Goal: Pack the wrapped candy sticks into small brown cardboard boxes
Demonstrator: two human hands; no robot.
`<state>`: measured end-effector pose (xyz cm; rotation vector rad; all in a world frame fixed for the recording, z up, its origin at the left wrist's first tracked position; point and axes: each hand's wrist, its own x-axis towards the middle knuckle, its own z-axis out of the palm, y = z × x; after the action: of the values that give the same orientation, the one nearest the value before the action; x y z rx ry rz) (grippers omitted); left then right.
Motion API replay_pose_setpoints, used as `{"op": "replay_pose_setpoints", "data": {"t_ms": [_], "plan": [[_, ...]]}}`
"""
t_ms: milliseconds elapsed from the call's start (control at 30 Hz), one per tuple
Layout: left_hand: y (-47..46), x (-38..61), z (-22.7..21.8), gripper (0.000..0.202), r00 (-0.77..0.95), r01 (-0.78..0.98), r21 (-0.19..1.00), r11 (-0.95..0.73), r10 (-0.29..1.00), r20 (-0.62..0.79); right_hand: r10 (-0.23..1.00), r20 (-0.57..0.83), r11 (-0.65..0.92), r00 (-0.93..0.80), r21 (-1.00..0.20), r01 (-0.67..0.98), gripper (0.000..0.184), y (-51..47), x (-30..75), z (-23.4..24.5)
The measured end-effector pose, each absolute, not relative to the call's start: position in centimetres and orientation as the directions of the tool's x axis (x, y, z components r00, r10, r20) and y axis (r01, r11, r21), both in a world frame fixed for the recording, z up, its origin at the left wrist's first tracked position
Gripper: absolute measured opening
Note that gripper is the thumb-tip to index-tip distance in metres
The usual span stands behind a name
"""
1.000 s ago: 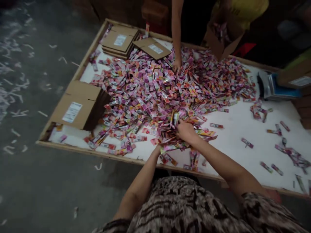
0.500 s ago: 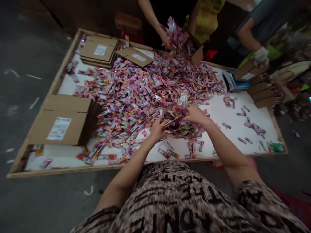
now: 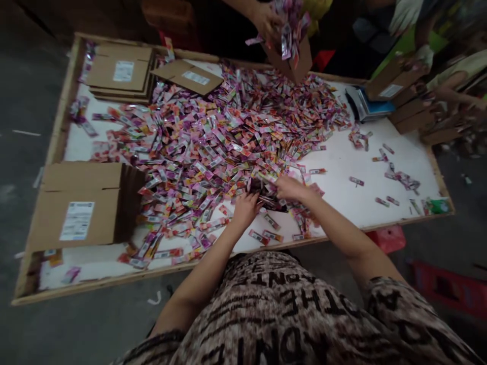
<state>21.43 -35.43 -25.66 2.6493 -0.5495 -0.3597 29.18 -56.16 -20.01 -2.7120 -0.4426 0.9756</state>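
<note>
A large heap of small pink and purple printed packets [image 3: 213,142] covers the middle of the white tabletop. At the heap's near edge, my left hand [image 3: 246,209] bends its fingers over a bunch of packets [image 3: 268,195]. Just to the right, my right hand [image 3: 291,188] closes on the same bunch from the other side. The bunch lies between both hands, low over the table, and my fingertips are partly hidden among the packets. Loose packets [image 3: 265,236] lie on the white surface in front of my body.
Flat cardboard boxes [image 3: 91,213] stand at the left, with more stacked boxes [image 3: 114,71] behind. Across the table, a co-worker's hand [image 3: 268,23] holds packets over an open carton [image 3: 289,58]. A wooden rim [image 3: 152,276] edges the table. Notebooks [image 3: 371,104] and cartons sit at the far right.
My right hand has moved left and down, closer to my left hand, with the packets lower between them. Across the table, the co-worker's carton and packets have been raised. The view has shifted.
</note>
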Motion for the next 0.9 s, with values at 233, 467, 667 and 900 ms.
{"op": "replay_pose_setpoints", "data": {"t_ms": [233, 467, 667, 900], "plan": [[-36.9, 23.7, -22.7, 0.029, 0.895, -0.247, 0.394, -0.885, -0.365, -0.257, 0.155, -0.055, -0.821, 0.986, -0.563, 0.097, 0.116, -65.6, 32.1, -17.4], [-35.3, 25.0, -25.6, 0.071, 0.973, 0.108, 0.549, -0.829, -0.024, -0.229, 0.261, -0.388, -0.917, 0.884, -0.385, 0.102, 0.082, -58.8, 18.5, -25.0], [-37.1, 27.2, -26.7, 0.083, 0.902, 0.224, 0.734, -0.641, -0.148, -0.404, 0.281, -0.484, -0.935, 0.829, -0.334, 0.122, 0.031, -55.3, 17.7, -28.8], [-30.4, 24.6, -32.5, 0.061, 0.738, 0.666, 0.737, -0.118, 0.252, -0.626, -0.197, -0.324, -0.798, 0.925, -0.495, -0.343, 0.032, -71.0, 11.8, -31.2]]}}
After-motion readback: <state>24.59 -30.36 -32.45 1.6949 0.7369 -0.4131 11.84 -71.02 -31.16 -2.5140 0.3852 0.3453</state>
